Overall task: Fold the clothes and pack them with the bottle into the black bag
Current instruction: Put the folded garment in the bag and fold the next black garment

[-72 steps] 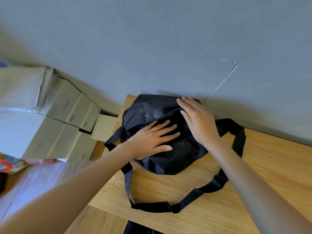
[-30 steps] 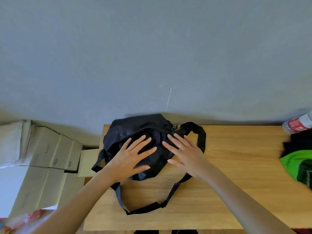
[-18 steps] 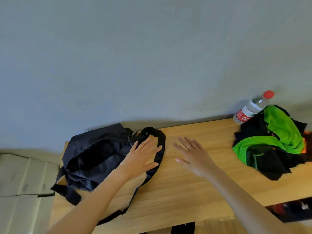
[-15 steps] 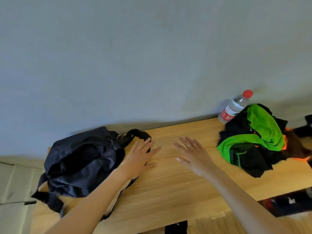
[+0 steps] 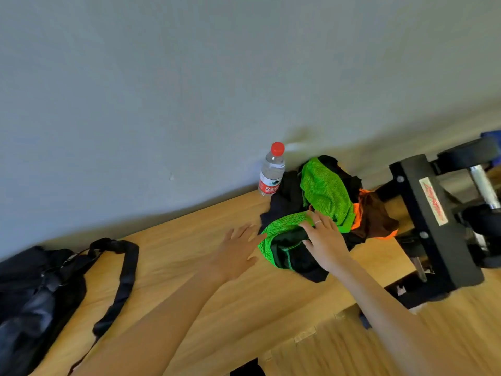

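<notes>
The step in hand looks to be taking one garment off the clothes (image 5: 322, 210), heaped at the counter's (image 5: 189, 267) far edge by its right end, so lift only the top green mesh piece and spread it on the bare wood before folding. The right hand (image 5: 324, 240) lies flat on the heap, fingers straight, gripping nothing; the left hand (image 5: 235, 252) hovers open just beside it. The clothes are crumpled green mesh, black and orange; the bottle (image 5: 272, 172) (clear, red cap) stands upright touching them, and the black bag (image 5: 35, 294) sags at the left end.
</notes>
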Available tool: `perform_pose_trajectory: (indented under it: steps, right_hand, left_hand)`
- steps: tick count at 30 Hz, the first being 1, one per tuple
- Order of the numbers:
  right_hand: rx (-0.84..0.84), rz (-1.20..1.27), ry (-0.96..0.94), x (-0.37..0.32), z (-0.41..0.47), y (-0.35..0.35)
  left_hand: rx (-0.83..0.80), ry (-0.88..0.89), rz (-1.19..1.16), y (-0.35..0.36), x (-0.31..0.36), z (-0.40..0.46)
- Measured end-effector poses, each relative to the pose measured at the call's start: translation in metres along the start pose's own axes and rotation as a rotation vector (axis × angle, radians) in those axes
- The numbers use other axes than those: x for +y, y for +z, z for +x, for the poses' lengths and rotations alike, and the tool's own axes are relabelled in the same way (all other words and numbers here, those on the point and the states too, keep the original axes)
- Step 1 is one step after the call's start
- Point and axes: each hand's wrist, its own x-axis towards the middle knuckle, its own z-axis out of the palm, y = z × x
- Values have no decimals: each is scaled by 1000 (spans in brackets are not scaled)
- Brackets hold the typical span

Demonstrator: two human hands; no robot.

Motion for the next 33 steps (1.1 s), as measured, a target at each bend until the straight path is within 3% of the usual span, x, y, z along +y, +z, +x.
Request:
perform_pose_trajectory:
  steps: [11,17,26,30,33]
  right_hand:
    - [100,133,191,87,29,2]
    - [-3,168,237,100,37,13]
    - [261,249,265,92,29,27]
    - [463,405,464,82,9,34]
    - [417,404,365,62,-12,56]
  left_hand:
    - [47,10,-2,-10,56,106]
    - [96,-77,-26,-14,63,126]
    - [121,15,10,-5,56,130]
    - [188,-43,-30,-2,53,127]
    - [228,-37,-39,-1,56,125]
